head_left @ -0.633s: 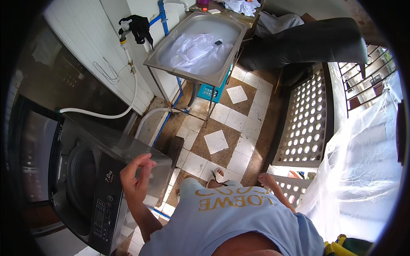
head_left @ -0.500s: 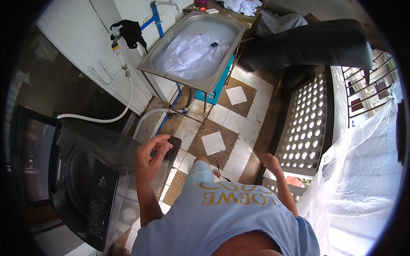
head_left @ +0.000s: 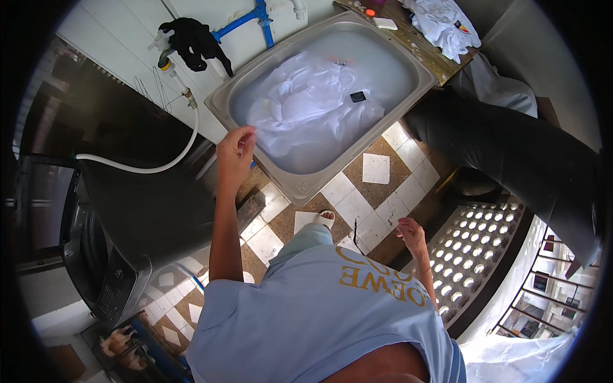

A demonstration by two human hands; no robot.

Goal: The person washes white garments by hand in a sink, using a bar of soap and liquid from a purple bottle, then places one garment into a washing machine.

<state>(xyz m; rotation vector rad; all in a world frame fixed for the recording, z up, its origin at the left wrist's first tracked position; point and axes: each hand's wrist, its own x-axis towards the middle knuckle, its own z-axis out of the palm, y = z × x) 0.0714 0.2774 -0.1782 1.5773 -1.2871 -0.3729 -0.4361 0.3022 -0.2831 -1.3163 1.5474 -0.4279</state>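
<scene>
In front of me stands a steel sink (head_left: 297, 186) with cloudy water in it. Bunched white cloth (head_left: 297, 96) soaks there, and a small black rectangular patch (head_left: 357, 97) shows on it. My left hand (head_left: 235, 156) hovers around the sink's near left corner, fingers bent together toward the thumb, nothing visible between them; whether it touches the rim I cannot tell. Low on the right, over the floor tiles, my right hand (head_left: 412, 235) hangs empty with loosely curled fingers apart.
A washing machine (head_left: 150, 223) stands at left; a white hose (head_left: 143, 170) runs above it from a tap draped with black cloth (head_left: 195, 41). Behind the sink, a wooden ledge (head_left: 424, 54) holds white soap (head_left: 385, 23) and white cloth (head_left: 440, 25). A long black-covered object (head_left: 511, 147) lies right.
I have stepped closer to the sink, which now looks larger. My left hand has come up from beside the washing machine to the sink's corner. The right hand's fingers have loosened.
</scene>
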